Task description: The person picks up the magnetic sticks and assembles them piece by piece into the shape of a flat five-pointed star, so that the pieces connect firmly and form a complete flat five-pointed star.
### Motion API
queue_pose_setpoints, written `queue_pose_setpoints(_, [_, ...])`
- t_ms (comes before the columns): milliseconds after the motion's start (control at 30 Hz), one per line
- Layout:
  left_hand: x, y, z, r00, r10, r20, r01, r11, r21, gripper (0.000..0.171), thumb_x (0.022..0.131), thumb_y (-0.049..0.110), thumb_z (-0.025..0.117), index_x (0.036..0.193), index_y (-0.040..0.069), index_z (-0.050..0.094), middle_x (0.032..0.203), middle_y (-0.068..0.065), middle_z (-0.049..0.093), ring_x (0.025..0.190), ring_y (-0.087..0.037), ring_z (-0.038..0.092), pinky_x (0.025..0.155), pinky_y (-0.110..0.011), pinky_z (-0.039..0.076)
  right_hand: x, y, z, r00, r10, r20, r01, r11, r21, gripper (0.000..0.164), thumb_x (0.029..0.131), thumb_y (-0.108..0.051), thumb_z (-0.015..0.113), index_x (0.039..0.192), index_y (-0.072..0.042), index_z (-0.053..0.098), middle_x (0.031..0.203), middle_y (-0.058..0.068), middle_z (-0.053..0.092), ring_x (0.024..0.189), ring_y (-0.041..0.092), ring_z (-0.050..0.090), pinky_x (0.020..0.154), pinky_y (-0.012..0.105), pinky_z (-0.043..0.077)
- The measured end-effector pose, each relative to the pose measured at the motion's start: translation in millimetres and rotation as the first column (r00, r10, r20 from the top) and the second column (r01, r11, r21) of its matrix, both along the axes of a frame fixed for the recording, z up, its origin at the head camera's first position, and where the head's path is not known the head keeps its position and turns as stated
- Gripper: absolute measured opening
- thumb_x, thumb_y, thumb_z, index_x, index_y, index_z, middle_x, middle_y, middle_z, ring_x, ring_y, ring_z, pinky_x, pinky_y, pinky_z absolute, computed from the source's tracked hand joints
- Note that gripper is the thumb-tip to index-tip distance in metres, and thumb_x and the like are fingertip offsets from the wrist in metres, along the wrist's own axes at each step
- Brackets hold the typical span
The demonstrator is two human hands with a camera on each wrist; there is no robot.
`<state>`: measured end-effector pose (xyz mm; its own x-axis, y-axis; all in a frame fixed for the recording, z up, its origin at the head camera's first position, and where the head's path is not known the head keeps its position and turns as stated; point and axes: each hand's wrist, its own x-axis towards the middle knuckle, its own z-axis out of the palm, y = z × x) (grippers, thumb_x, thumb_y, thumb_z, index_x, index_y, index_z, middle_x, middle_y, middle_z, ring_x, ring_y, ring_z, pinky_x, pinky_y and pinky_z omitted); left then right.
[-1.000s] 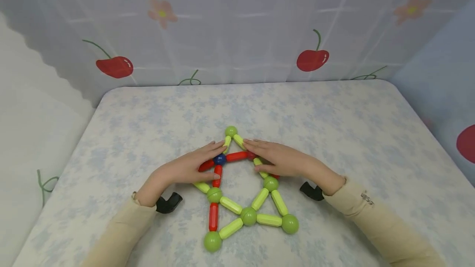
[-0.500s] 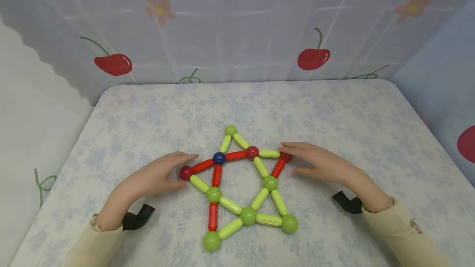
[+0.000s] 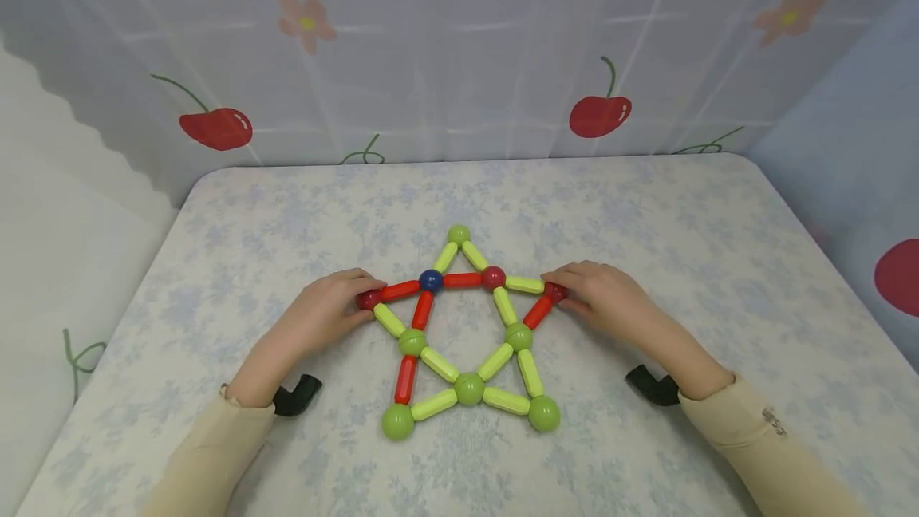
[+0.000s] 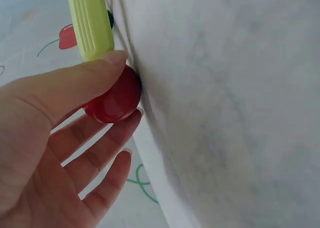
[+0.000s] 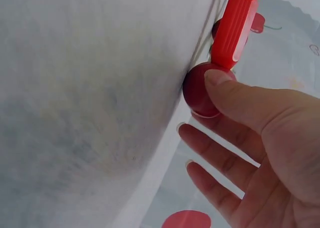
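A flat star of magnetic rods and balls [image 3: 469,388] lies on the table, its sticks yellow-green and red. My left hand [image 3: 323,305] pinches the dark red ball [image 3: 368,299] at the star's left tip. In the left wrist view, thumb and fingers close round this red ball [image 4: 117,98], beside a yellow-green rod [image 4: 91,23]. At the right tip, my right hand [image 3: 603,294] pinches another red ball [image 3: 555,291]. The right wrist view shows that red ball [image 5: 200,91] between thumb and fingers, with a red rod [image 5: 235,28] attached.
A patterned cloth covers the table [image 3: 287,214]. Behind it hangs a curtain [image 3: 459,46] printed with cherries and flowers. Black wrist pieces [image 3: 297,396] show under both wrists. A blue ball [image 3: 431,281] and several green ones join the other rods.
Both hands lay over the star's upper part, then spread outward to its side tips and took hold of the red balls. The star has shifted away from the person and turned slightly.
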<state>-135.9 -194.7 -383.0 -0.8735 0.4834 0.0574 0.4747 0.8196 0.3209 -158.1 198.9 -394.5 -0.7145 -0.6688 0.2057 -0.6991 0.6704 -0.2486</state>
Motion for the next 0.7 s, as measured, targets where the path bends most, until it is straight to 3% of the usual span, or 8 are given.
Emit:
queue_pose_setpoints(167, [-14.8, 6.5, 0.3, 1.0, 0.02, 0.013, -0.02, 1.0, -0.014, 0.042, 0.081, 0.009, 0.075, 0.121, 0.006, 0.063, 0.112, -0.008, 0.061, 0.099, -0.024, 0.057, 0.083, -0.041, 0.046, -13.1, 0.6, -0.8, 0.998, -0.056, 0.009, 0.056, 0.998, 0.018, 0.04, 0.079, -0.004, 0.075, 0.118, -0.004, 0.064, 0.107, 0.01, 0.064, 0.095, 0.026, 0.06, 0.077, 0.042, 0.048])
queue_pose_setpoints(467, [-25.9, 7.6, 1.5, 0.999, 0.033, 0.032, -0.032, 0.999, -0.04, 0.042, 0.081, 0.008, 0.074, 0.121, 0.006, 0.063, 0.113, -0.01, 0.061, 0.099, -0.025, 0.057, 0.083, -0.041, 0.046, -23.3, -0.5, 0.5, 0.996, -0.078, 0.046, 0.077, 0.997, 0.021, 0.039, 0.081, -0.005, 0.073, 0.119, -0.003, 0.064, 0.108, 0.01, 0.064, 0.096, 0.025, 0.06, 0.078, 0.042, 0.048])
queue_pose_setpoints(700, [-36.1, 7.1, 2.9, 1.0, 0.026, -0.008, -0.026, 0.998, -0.065, 0.039, 0.081, 0.01, 0.074, 0.119, 0.006, 0.065, 0.112, -0.012, 0.061, 0.099, -0.028, 0.057, 0.082, -0.043, 0.046, -31.3, -2.4, 1.0, 0.994, -0.098, 0.056, 0.096, 0.994, 0.044, 0.04, 0.081, -0.007, 0.074, 0.119, -0.003, 0.063, 0.109, 0.012, 0.064, 0.098, 0.026, 0.059, 0.08, 0.044, 0.048])
